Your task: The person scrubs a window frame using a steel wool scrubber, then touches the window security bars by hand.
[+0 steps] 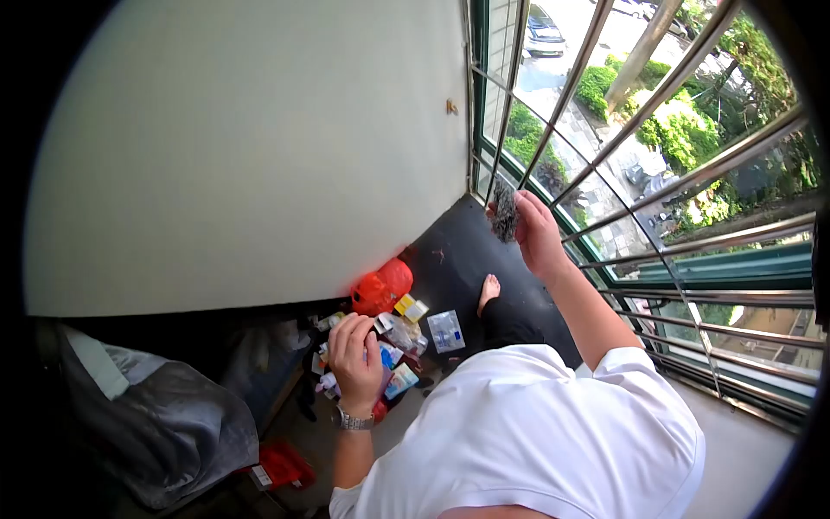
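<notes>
My right hand (538, 227) is closed on a dark grey, fuzzy steel wool pad (504, 213), pinched between thumb and fingers. It is held up beside the metal window bars, close to the corner where they meet the white wall. My left hand (354, 356), with a metal watch (354, 419) on its wrist, hovers lower down at the left. Its fingers are loosely bent, the thumb stands a little apart, and nothing shows in it. Below and behind it lies a pile of small boxes and packets (399, 379) on the floor.
A red plastic bag (382, 287) lies against the wall base. Grey sheeting (181, 415) covers something at the lower left, near a red packet (284, 464). The white wall (259, 156) fills the left. Metal bars (674, 82) line the right, above a street. My bare foot (489, 292) rests on dark flooring.
</notes>
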Action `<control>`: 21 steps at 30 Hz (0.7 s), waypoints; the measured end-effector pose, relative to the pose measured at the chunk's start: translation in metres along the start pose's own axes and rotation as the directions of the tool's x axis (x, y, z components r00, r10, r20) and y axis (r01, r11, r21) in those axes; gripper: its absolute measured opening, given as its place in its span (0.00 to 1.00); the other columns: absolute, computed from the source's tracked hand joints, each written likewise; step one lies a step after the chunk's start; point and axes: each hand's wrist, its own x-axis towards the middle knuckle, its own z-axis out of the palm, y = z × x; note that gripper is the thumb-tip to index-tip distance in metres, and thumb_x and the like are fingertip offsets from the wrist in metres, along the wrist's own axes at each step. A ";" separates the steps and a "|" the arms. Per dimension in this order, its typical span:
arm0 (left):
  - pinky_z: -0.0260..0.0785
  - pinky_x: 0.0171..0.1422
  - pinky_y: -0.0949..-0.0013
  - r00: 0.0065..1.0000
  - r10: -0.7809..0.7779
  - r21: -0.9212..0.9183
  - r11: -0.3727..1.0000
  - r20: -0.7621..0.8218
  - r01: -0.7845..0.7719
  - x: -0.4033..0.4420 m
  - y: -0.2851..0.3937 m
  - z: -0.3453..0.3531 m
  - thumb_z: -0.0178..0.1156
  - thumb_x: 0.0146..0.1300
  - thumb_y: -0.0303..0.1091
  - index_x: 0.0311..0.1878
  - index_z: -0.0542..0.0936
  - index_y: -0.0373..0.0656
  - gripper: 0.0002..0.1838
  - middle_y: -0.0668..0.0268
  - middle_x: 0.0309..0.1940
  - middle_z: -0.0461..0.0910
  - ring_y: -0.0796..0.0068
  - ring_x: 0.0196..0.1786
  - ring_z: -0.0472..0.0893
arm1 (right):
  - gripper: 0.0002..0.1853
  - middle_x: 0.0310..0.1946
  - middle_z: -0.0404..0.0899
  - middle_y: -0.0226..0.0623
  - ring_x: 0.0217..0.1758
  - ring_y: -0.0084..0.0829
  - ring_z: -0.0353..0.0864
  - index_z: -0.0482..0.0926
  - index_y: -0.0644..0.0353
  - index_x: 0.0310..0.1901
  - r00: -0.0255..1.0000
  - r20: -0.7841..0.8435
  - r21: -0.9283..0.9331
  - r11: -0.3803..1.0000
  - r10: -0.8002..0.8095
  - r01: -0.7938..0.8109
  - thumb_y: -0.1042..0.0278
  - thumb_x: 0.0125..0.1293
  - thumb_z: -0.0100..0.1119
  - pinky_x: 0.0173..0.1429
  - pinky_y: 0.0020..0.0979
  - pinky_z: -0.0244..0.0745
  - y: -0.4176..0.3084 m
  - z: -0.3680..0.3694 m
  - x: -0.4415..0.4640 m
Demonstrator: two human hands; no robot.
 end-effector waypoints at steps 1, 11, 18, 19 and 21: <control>0.68 0.66 0.48 0.990 0.127 0.130 0.984 -0.059 -0.118 0.013 -0.004 -0.009 0.58 0.63 0.23 0.50 0.81 0.40 0.12 0.55 0.53 0.80 0.46 0.62 0.75 | 0.10 0.31 0.72 0.18 0.29 0.12 0.67 0.77 0.53 0.45 0.999 -0.025 -0.035 0.999 -0.023 0.022 0.58 0.72 0.57 0.33 0.19 0.61 -0.010 -0.002 0.025; 0.45 0.78 0.36 0.707 0.669 0.794 0.549 -0.229 -0.261 0.313 -0.034 -0.056 0.58 0.68 0.34 0.63 0.76 0.53 0.20 0.53 0.71 0.66 0.42 0.77 0.55 | 0.15 0.37 0.77 0.23 0.36 0.16 0.76 0.77 0.59 0.60 0.980 0.018 -0.114 0.974 -0.197 0.197 0.67 0.79 0.45 0.42 0.23 0.75 -0.092 0.018 0.160; 0.28 0.78 0.31 0.651 0.743 0.889 0.392 -0.155 -0.236 0.376 -0.083 -0.060 0.59 0.68 0.39 0.69 0.70 0.53 0.26 0.48 0.79 0.46 0.39 0.81 0.36 | 0.20 0.51 0.74 0.36 0.45 0.26 0.80 0.73 0.60 0.62 0.982 0.078 0.135 0.977 -0.174 0.163 0.65 0.71 0.59 0.48 0.33 0.83 -0.126 0.052 0.191; 0.24 0.78 0.31 0.648 0.743 0.895 0.390 -0.166 -0.217 0.379 -0.093 -0.057 0.60 0.67 0.42 0.68 0.71 0.57 0.26 0.49 0.80 0.43 0.39 0.81 0.34 | 0.20 0.51 0.74 0.36 0.45 0.26 0.80 0.73 0.60 0.62 0.980 0.077 0.148 0.974 -0.185 0.173 0.65 0.71 0.59 0.48 0.33 0.83 -0.129 0.056 0.200; 0.21 0.77 0.30 0.632 0.755 0.901 0.382 -0.176 -0.205 0.383 -0.105 -0.060 0.60 0.67 0.44 0.68 0.72 0.60 0.25 0.49 0.81 0.39 0.39 0.81 0.31 | 0.20 0.51 0.74 0.35 0.46 0.25 0.80 0.76 0.60 0.59 0.906 0.043 -0.147 0.895 -0.420 0.422 0.70 0.67 0.64 0.47 0.31 0.83 -0.137 0.065 0.219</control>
